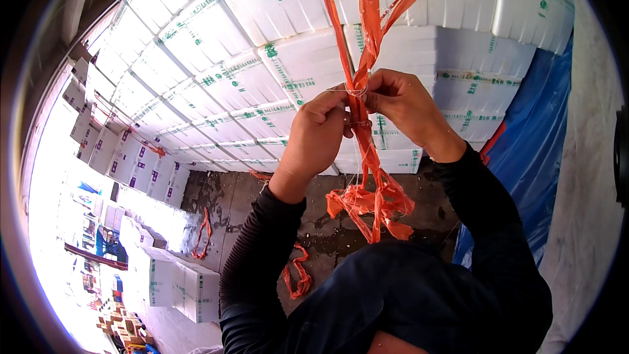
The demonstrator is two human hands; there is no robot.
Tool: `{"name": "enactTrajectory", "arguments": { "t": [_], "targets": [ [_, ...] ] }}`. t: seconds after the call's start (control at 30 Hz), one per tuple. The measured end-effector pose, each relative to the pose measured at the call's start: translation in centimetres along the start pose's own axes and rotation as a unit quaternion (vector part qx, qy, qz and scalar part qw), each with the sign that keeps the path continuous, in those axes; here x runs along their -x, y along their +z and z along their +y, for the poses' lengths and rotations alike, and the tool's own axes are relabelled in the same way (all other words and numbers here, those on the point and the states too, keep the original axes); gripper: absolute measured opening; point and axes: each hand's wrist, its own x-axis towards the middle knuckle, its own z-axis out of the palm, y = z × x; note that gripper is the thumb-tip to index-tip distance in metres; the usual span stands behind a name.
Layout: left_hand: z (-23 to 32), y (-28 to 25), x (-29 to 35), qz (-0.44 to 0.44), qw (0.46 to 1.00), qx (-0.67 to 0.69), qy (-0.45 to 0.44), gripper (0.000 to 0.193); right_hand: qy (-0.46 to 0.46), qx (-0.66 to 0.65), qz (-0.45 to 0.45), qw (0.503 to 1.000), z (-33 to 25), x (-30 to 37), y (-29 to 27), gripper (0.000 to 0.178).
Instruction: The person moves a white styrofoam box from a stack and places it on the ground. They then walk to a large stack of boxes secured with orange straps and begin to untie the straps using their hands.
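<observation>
Orange plastic strapping, thin and ribbon-like (364,124), runs nearly straight up and down through the middle of the view, and both bare hands meet on it at one spot. Nearest the viewer, dark long sleeves rise from the lower edge. The left hand (318,134) sits just left of the strands, fingers curled in a pinching grip on them, slightly below the other hand. The right hand (403,101) is just right of the strands, its fingertips pressed together on what looks like a small knot or twist (357,90), where fine pale string seems to cross. The two hands touch or nearly touch there, equally near to it.

Below the hands the strapping hangs down and ends in a frayed, crumpled orange tuft (373,204). Above them it splits into several bands that climb out of the top edge.

Farther off, a wet dark floor (249,196) holds loose orange scraps (298,275). Beyond stand tall stacks of white foam boxes with green print (262,59), and a blue tarpaulin (537,137) lies to the right.
</observation>
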Motion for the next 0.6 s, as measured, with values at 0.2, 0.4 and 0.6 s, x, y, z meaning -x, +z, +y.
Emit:
{"name": "enactTrajectory", "arguments": {
  "t": [0.2, 0.4, 0.6],
  "targets": [
    [1.0, 1.1, 0.4, 0.073, 0.995, -0.063, -0.005, 0.021, -0.032, 0.071, 0.036, 0.996, -0.4, 1.0, 1.3, 0.013],
    [0.6, 1.3, 0.7, 0.148, 0.979, -0.133, 0.05, 0.017, -0.066, -0.015, -0.025, 0.997, -0.5, 2.1, 1.7, 0.011],
    [0.9, 0.9, 1.0, 0.157, 0.955, -0.229, 0.105, 0.015, -0.102, 0.04, 0.03, 0.994, 0.1, 1.7, 2.1, 0.012]
  ]
}}
